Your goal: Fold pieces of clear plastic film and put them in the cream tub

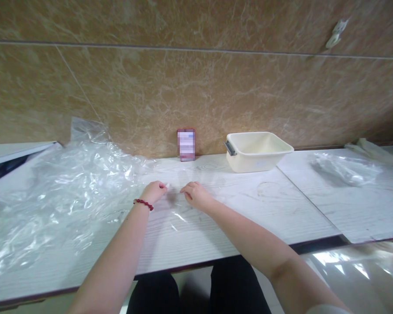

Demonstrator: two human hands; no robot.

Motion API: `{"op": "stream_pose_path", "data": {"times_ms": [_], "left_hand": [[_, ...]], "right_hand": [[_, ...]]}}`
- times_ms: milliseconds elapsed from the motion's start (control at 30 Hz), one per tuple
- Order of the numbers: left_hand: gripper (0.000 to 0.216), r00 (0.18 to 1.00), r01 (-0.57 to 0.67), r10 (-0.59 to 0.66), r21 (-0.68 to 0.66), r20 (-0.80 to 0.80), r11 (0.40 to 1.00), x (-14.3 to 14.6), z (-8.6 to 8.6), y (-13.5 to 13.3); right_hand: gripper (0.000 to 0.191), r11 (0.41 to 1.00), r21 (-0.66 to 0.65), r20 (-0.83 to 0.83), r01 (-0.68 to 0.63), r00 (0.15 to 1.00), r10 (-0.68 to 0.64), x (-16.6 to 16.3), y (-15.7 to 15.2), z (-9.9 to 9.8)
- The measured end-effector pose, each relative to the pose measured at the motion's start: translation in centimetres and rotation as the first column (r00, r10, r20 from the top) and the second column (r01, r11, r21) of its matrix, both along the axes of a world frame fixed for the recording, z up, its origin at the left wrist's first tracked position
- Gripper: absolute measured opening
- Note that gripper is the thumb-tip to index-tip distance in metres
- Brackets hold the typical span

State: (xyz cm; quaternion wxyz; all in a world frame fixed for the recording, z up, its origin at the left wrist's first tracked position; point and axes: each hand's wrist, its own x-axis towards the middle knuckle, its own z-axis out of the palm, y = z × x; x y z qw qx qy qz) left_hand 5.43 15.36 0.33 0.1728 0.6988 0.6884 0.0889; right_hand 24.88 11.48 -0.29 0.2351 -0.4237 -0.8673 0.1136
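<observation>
My left hand (155,192), with a red bead bracelet at the wrist, pinches a small white piece (167,186) between thumb and fingertips. What kind of piece it is cannot be made out. My right hand (196,196) is a short way to the right, its fingers drawn together in a pinch. Anything between those fingertips is too small or too clear to tell. Thin clear plastic film (180,216) shows by its glints on the white tabletop (242,218) just below and between both hands.
A large heap of clear plastic bags (85,187) covers the left side. A phone (186,146) leans against the marbled wall. Right of it stands a cream plastic bin (258,159) with a grey handle. More clear plastic (350,170) lies far right; a white cable (337,34) hangs on the wall.
</observation>
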Motion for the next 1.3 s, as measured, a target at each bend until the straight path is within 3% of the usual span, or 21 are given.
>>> {"op": "stream_pose_path", "data": {"times_ms": [100,233,433,667,833,933,1067,1300], "left_hand": [[0.021,0.997,-0.021,0.02,0.02,0.079,1.0,0.3,0.5,-0.3],[0.016,0.973,-0.027,0.021,0.023,0.231,0.999,0.7,1.0,-0.7],[0.022,0.854,0.077,-0.075,0.017,0.515,0.997,1.5,1.0,-1.6],[0.026,0.813,0.185,-0.159,0.011,0.561,0.983,2.7,1.9,-2.8],[0.026,0.764,0.231,-0.188,0.011,0.617,0.973,2.9,2.1,-2.8],[0.022,0.829,0.227,-0.229,0.067,0.51,0.971,2.1,2.0,-2.3],[0.021,0.904,0.343,-0.355,0.093,0.238,0.935,0.9,1.8,-1.5],[0.03,0.833,0.541,-0.548,0.091,0.084,0.836,0.2,0.6,-0.7]], "right_hand": [[0.024,1.0,-0.012,-0.044,-0.023,0.999,0.023,0.0,0.1,-0.4],[0.026,0.998,-0.042,-0.14,0.041,0.989,-0.046,0.2,0.4,-0.5],[0.04,0.994,-0.034,-0.245,0.1,0.964,-0.106,0.1,0.7,-0.8],[0.049,0.999,-0.026,-0.269,0.047,0.962,-0.052,0.0,0.8,-0.5],[0.025,1.0,-0.031,-0.21,0.0,0.978,-0.006,0.3,1.0,-0.3],[0.015,0.999,-0.008,-0.155,-0.038,0.987,0.036,0.9,1.1,-0.1],[0.014,1.0,0.0,-0.09,-0.025,0.996,0.025,1.6,1.1,0.2],[0.016,0.998,-0.039,-0.042,-0.042,0.998,0.041,1.9,0.8,0.5]]}}
